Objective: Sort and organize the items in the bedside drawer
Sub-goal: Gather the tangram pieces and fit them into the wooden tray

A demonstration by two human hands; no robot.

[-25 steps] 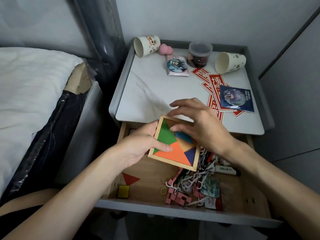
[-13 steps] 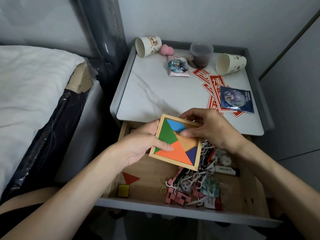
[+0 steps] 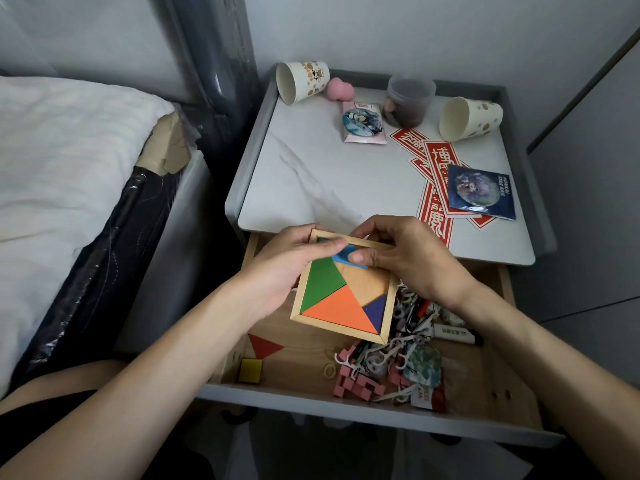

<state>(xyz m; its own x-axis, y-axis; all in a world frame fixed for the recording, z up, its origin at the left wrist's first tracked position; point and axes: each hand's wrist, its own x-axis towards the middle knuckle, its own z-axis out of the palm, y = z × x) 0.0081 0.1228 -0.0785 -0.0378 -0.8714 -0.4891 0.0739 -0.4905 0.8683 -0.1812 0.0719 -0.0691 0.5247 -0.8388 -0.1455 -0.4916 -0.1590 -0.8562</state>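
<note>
Our left hand point(image 3: 287, 268) curls its fingers round the left edge of a wooden puzzle tray point(image 3: 367, 284), with the thumb laid across its top corner. We hold the tray above the open drawer point(image 3: 311, 398). Just right of that thumb, a blue piece point(image 3: 341, 258) sits under the thumb of our right hand point(image 3: 408, 258), whose fingers curl over the tray's far rim. Below our fingers, clutter point(image 3: 391, 362) lies in the drawer.

A white-sheeted bed point(image 3: 62, 161) stands left of the nightstand top point(image 3: 311, 181). Along its far edge lie 2 tipped cups, a patterned cup point(image 3: 303, 81) left and a dotted cup point(image 3: 471, 118) right, with a pink sponge point(image 3: 337, 88) and lidded jar point(image 3: 408, 102) between them. Red stickers point(image 3: 434, 157) lie at the right, partly under a blue badge pack point(image 3: 479, 192).
</note>
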